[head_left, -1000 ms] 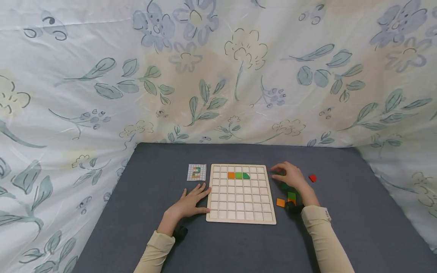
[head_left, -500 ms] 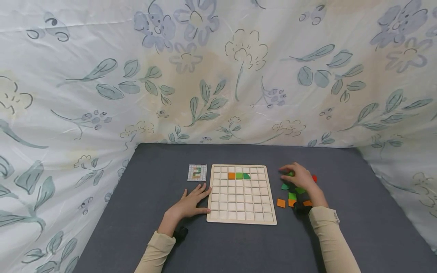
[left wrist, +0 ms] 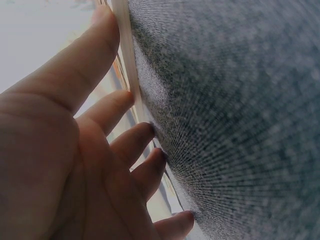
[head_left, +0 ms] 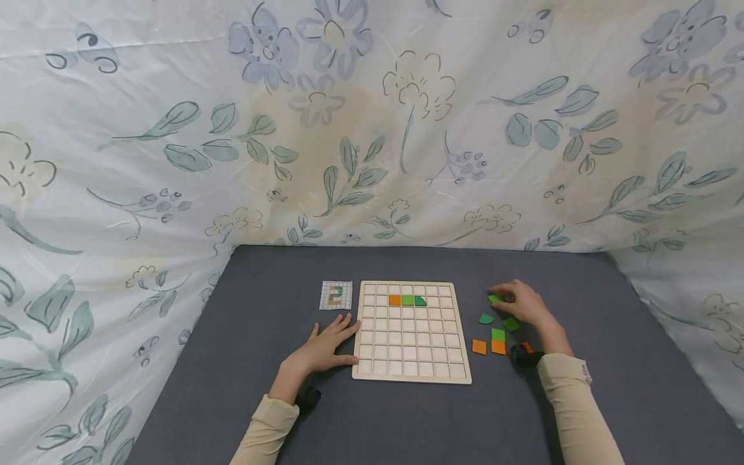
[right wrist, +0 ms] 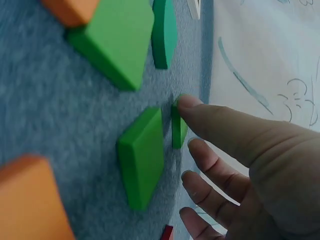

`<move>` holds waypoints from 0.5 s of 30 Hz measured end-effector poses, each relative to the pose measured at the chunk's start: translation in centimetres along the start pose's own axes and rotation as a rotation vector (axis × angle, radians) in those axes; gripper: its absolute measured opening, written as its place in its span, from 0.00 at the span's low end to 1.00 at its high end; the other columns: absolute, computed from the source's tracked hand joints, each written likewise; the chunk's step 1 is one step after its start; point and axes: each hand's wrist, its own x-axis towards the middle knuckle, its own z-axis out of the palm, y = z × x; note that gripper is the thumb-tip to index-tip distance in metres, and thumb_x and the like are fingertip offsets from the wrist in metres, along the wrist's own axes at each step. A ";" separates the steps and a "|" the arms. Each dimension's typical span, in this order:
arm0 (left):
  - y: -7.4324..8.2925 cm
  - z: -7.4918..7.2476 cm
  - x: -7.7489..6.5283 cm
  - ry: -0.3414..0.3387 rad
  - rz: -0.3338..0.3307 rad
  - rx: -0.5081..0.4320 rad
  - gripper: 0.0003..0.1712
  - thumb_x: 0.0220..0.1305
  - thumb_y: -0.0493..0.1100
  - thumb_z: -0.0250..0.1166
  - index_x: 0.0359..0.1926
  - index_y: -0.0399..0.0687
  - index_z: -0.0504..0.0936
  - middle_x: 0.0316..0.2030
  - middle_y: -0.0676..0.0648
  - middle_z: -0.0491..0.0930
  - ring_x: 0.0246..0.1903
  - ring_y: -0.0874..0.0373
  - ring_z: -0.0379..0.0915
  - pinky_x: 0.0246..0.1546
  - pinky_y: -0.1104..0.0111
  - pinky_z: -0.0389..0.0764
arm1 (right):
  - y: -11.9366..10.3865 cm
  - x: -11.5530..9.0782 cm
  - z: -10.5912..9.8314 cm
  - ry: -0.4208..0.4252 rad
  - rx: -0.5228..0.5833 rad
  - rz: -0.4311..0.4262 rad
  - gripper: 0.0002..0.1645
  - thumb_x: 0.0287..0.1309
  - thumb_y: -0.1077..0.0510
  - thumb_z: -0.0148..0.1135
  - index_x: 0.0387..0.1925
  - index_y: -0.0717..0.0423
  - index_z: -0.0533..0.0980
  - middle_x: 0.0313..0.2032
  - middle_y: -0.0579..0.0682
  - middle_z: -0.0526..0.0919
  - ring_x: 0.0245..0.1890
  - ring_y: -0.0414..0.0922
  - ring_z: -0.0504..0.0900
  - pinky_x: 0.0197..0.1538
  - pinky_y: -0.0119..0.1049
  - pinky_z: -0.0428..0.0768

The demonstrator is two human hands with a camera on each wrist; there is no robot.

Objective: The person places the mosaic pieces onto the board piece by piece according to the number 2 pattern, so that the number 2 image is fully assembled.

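The pale gridded board (head_left: 409,368) lies flat on the table, with an orange square (head_left: 395,300), a light green square (head_left: 407,300) and a dark green quarter-round tile (head_left: 420,301) side by side in its second row. My left hand (head_left: 322,345) rests spread at the board's left side, thumb and fingertips touching its edge. Right of the board, my right hand (head_left: 523,305) is over a light green tile (right wrist: 178,125); its thumb touches that tile in the right wrist view, and the other fingers are apart from it. Another green tile (right wrist: 142,157) lies just nearer.
A small pattern card (head_left: 336,295) lies beyond my left hand. Loose tiles right of the board include a dark green tile (head_left: 486,318), a green square (head_left: 498,334) and orange squares (head_left: 479,347). A floral cloth (head_left: 372,129) hangs behind the table.
My right hand has moved right, away from the board's edge and over the loose tiles, uncovering several of them. The red tile is now hidden in the head view. The left hand has stayed put.
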 end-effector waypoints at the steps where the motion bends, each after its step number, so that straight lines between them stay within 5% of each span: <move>1: 0.0 0.0 0.0 0.001 0.000 0.002 0.45 0.57 0.60 0.62 0.71 0.56 0.55 0.71 0.43 0.47 0.71 0.46 0.36 0.63 0.37 0.34 | 0.1 0.0 -0.1 -0.003 -0.001 0.002 0.23 0.54 0.55 0.65 0.52 0.59 0.77 0.38 0.57 0.74 0.33 0.49 0.71 0.32 0.42 0.67; 15: -0.1 0.1 0.0 -0.001 -0.001 0.011 0.45 0.57 0.61 0.62 0.71 0.57 0.55 0.72 0.43 0.47 0.71 0.46 0.36 0.63 0.36 0.35 | 0.4 -0.7 -0.8 -0.039 -0.007 0.019 0.18 0.55 0.61 0.64 0.48 0.59 0.78 0.38 0.58 0.75 0.34 0.51 0.72 0.35 0.48 0.66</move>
